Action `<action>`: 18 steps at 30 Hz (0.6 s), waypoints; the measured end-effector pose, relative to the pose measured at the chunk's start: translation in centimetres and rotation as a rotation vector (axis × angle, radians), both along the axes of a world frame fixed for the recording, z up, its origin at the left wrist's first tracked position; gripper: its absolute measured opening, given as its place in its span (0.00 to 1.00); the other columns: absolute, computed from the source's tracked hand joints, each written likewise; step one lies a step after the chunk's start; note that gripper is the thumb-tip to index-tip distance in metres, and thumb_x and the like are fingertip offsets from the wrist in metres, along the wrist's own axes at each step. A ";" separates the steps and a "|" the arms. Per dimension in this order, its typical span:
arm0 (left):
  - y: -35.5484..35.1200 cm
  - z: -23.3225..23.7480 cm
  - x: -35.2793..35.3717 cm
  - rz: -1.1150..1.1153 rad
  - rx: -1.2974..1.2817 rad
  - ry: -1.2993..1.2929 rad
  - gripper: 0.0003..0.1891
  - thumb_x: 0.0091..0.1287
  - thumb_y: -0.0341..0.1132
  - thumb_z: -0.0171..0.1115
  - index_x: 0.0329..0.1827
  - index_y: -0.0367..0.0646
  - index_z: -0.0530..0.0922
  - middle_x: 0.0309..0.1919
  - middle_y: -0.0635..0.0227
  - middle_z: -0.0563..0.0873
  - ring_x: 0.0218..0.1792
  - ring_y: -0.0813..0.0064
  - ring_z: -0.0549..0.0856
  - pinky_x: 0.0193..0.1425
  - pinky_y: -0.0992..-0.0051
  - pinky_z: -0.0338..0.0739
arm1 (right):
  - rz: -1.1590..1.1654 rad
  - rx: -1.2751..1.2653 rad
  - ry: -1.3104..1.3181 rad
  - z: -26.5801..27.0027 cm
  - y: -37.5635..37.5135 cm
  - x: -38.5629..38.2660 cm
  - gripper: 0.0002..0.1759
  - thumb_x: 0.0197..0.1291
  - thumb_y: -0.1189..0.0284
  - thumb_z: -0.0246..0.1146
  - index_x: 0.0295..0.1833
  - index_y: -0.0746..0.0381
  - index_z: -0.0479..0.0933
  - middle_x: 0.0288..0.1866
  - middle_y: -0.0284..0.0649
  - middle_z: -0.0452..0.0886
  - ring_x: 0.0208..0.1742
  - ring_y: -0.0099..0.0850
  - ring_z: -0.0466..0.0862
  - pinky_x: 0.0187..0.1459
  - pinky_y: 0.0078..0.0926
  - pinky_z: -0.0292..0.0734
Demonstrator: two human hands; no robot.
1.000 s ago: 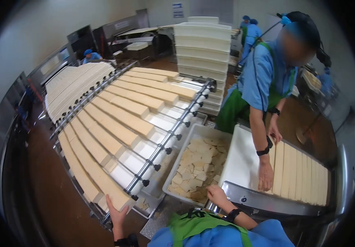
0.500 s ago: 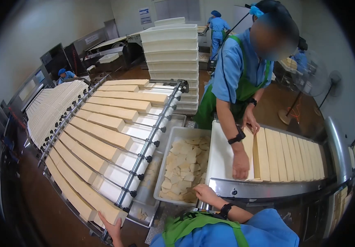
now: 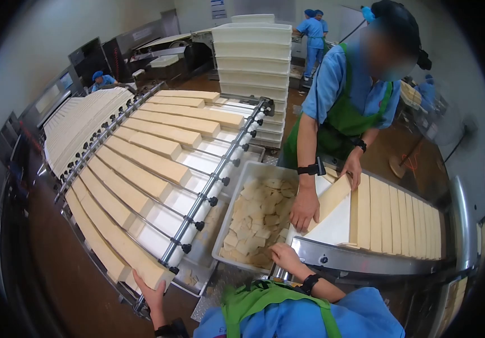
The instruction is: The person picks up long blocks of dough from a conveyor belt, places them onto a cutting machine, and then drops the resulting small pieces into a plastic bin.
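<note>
My left hand (image 3: 150,290) is at the near end of a long stack of pale dough strips (image 3: 132,248). Its thumb and fingers sit on either side of that end. Just left of it runs another long dough stack (image 3: 97,248), with more stacks fanned out between the conveyor's thin rods. My right hand (image 3: 285,257) has its fingers curled together by the near right corner of a white bin (image 3: 218,248) of pale dough scraps (image 3: 253,225). Whatever those fingers may hold is hidden.
Across from me, a co-worker's two hands (image 3: 305,208) hold a pale strip stack (image 3: 332,198) over the right conveyor (image 3: 338,225), beside a row of upright stacks (image 3: 394,219). White trays (image 3: 252,50) are piled behind the bin. A metal rail (image 3: 211,191) edges the left conveyor.
The co-worker's hands have shifted left, with the strip stack now slanted away from the row. My hands stay in nearly the same places; the view has shifted slightly.
</note>
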State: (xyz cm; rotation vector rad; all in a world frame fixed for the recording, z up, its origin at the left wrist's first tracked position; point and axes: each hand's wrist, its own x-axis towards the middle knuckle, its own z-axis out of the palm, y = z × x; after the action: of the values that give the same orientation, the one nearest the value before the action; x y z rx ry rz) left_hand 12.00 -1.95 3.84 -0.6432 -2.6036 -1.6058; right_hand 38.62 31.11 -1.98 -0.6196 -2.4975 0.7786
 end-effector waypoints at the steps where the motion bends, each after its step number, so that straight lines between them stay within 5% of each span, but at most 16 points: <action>1: 0.0 -0.1 -0.1 -0.001 -0.004 0.019 0.52 0.39 0.29 0.66 0.69 0.39 0.46 0.66 0.51 0.55 0.67 0.57 0.56 0.69 0.67 0.49 | 0.002 0.000 0.004 0.1 0.0 0.0 0.08 0.48 0.76 0.57 0.36 0.64 0.76 0.32 0.46 0.77 0.38 0.44 0.77 0.40 0.36 0.73; 10: -0.1 0.0 -0.4 -0.008 -0.053 0.098 0.50 0.41 0.37 0.66 0.69 0.38 0.48 0.66 0.53 0.57 0.66 0.59 0.58 0.68 0.68 0.50 | -0.022 -0.001 -0.010 0.3 -0.1 0.1 0.09 0.47 0.76 0.57 0.37 0.63 0.76 0.33 0.45 0.78 0.38 0.44 0.77 0.41 0.36 0.73; 18: 0.0 -0.1 -0.4 -0.011 0.030 0.025 0.51 0.39 0.31 0.66 0.69 0.39 0.47 0.65 0.50 0.58 0.65 0.57 0.60 0.68 0.68 0.52 | -0.029 -0.030 -0.046 0.1 -0.2 0.1 0.10 0.47 0.76 0.57 0.37 0.63 0.76 0.34 0.46 0.77 0.39 0.44 0.76 0.41 0.37 0.72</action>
State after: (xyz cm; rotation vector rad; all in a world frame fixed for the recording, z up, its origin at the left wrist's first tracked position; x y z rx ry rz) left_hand 11.59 -1.97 3.78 -0.6731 -2.5581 -1.6259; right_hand 38.69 30.94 -1.84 -0.6898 -2.5165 0.8005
